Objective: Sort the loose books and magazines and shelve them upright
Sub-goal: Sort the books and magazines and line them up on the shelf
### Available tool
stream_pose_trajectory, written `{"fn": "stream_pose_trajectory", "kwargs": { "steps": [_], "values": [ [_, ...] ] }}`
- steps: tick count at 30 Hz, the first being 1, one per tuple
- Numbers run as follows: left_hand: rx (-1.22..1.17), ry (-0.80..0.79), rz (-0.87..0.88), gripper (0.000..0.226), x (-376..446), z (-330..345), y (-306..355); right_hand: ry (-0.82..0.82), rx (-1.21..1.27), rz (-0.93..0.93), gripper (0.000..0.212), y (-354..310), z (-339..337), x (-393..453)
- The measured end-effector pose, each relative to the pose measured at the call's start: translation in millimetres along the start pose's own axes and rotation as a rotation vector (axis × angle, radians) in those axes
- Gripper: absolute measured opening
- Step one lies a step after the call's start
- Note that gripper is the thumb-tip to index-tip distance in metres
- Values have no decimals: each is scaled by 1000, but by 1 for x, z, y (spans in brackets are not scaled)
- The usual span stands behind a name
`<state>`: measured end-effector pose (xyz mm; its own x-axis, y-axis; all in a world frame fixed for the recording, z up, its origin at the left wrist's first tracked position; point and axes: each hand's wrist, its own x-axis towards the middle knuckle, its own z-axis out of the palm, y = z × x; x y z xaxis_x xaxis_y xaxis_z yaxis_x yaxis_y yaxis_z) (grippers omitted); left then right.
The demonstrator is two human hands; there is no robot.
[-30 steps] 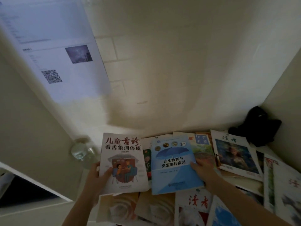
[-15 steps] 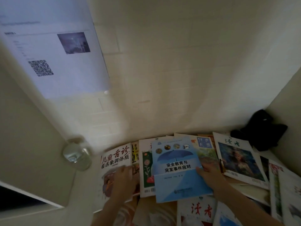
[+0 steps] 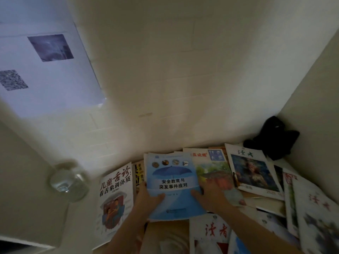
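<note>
A: What does each grip hold?
B: Left hand (image 3: pixel 146 200) and right hand (image 3: pixel 211 196) both grip the blue umbrella-cover book (image 3: pixel 172 186), thumbs on its cover, one at each side edge.

A: What lies around that grip?
B: Left of it, the white tongue-diagnosis book (image 3: pixel 114 200) lies flat; right of it, a painted-cover magazine (image 3: pixel 254 171). Toward the person, a red-lettered magazine (image 3: pixel 211 233). Far left stands a clear glass jar (image 3: pixel 67 182); far right, a black cloth (image 3: pixel 273 138).
</note>
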<state>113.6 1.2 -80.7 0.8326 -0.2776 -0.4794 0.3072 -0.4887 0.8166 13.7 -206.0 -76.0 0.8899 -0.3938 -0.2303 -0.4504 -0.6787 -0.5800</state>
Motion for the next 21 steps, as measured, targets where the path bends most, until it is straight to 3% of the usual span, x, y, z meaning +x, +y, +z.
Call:
{"fn": "stream_pose_trajectory", "kwargs": {
  "steps": [3,7,11,16,18,21],
  "values": [
    [21,29,96,57,-11,-13,10,192,-211,21,36,21,-2,9],
    [-102,59,186,48,-33,-53,36,171,-347,326,48,76,-20,1],
    [-345,55,215,46,-57,-76,59,151,-386,230,35,69,-21,-29],
    [-457,-59,159,58,-55,-37,73,230,-150,136,24,75,-15,-32],
    [-439,-92,146,51,-48,-3,74,311,139,214,21,77,-26,-38],
    [-354,-154,164,53,-33,49,65,375,455,491,24,84,-40,-45]
  ]
}}
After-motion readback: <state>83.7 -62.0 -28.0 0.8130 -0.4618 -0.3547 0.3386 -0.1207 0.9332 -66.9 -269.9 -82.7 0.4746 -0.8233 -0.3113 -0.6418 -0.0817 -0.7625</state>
